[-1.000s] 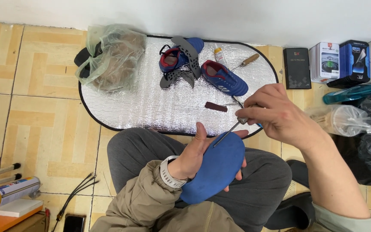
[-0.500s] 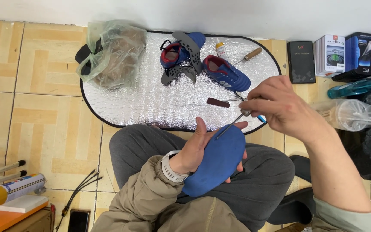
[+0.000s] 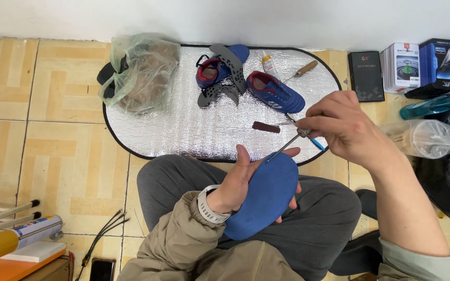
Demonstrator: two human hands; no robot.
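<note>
The left hand (image 3: 235,182) grips the blue insole (image 3: 264,200) while the right hand (image 3: 342,127) pinches a thin awl (image 3: 286,147), poking its edge.

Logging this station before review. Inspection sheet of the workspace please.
Surface: silver foil mat on tiled floor.
Job's things: blue insole held by left hand; metal awl pinched in right hand, tip on insole's edge.
Clutter: two blue shoes, plastic bag, wooden-handled tool, small bottle.
Fingers: both closed on their items.
Cables: black wires lower left.
Surroundings: boxes, white wall.
</note>
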